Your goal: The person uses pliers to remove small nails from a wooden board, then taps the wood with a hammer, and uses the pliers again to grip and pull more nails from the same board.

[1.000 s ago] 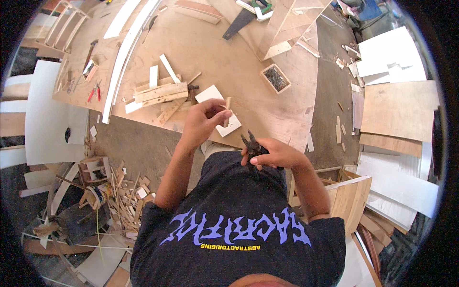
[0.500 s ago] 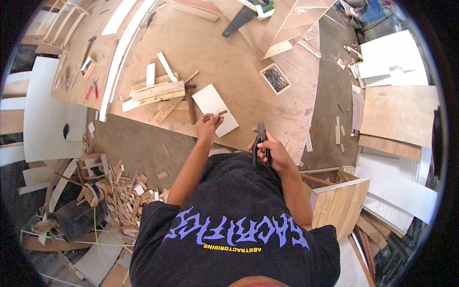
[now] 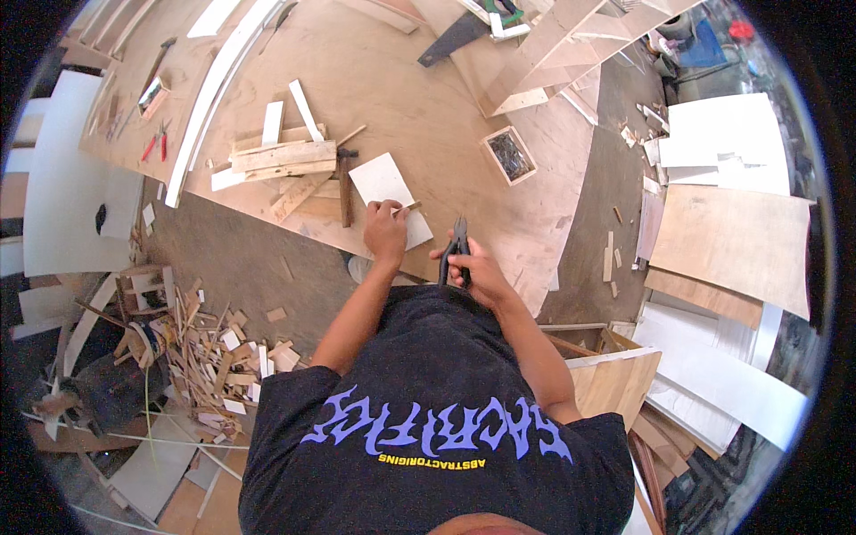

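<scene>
My left hand (image 3: 385,234) is over the white board (image 3: 383,178) at the table's near edge, its fingers closed on one end of a small brownish strip (image 3: 412,207). What the strip is made of, I cannot tell. To its right, my right hand (image 3: 483,275) grips a pair of pliers (image 3: 459,242) by the black handles, with the jaws pointing away from me. The pliers are apart from the strip. Just left of the board lies a hammer (image 3: 346,198) with a wooden handle and dark head.
Stacked wood offcuts (image 3: 283,159) lie left of the hammer. An open wooden box of nails (image 3: 509,155) stands to the right. Farther off are a handsaw (image 3: 453,40), red-handled pliers (image 3: 156,143) and long white strips (image 3: 218,98). Scrap wood (image 3: 214,357) covers the floor at left.
My left hand has turned over, its knuckles now up, still holding the small strip. My right hand has come a little left with the pliers. The whole view has shifted slightly.
</scene>
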`<state>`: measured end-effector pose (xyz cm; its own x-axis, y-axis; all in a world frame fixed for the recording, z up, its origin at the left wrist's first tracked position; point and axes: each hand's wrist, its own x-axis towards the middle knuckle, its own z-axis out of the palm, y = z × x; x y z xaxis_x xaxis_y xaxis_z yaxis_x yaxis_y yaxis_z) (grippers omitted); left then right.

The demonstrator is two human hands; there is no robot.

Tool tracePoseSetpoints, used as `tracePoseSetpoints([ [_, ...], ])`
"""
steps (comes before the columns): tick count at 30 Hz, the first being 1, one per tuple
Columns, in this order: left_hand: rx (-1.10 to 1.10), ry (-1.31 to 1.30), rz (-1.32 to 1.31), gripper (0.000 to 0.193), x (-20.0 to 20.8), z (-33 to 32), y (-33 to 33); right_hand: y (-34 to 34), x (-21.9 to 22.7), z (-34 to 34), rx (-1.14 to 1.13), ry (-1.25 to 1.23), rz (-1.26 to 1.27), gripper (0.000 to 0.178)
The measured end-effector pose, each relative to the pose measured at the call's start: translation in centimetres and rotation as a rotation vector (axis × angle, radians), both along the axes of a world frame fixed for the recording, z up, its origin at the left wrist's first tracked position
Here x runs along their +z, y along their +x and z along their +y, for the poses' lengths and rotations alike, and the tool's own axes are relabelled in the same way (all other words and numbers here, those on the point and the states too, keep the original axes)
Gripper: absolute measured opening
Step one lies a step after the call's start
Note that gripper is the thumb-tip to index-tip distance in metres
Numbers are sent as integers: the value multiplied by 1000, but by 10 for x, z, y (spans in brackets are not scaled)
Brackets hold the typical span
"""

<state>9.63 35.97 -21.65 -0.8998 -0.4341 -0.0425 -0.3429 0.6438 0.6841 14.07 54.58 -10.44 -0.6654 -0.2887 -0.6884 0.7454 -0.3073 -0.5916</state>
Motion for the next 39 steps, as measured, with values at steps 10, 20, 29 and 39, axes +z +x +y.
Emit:
tracePoseSetpoints([
  [10,-301,-238,195,11,-15,-10,-6,-44,-98,-14,413,1091,536,63],
  [20,-394,-248,360,9,-15,-19,-7,-68,-119,-27,408,1057,924,48],
  [29,-418,-247,373,10,-17,-20,-11,-72,-119,-25,513,1100,967,43],
  [39,-437,-245,341,7,-14,-21,-12,-77,-123,-33,461,1036,880,46],
])
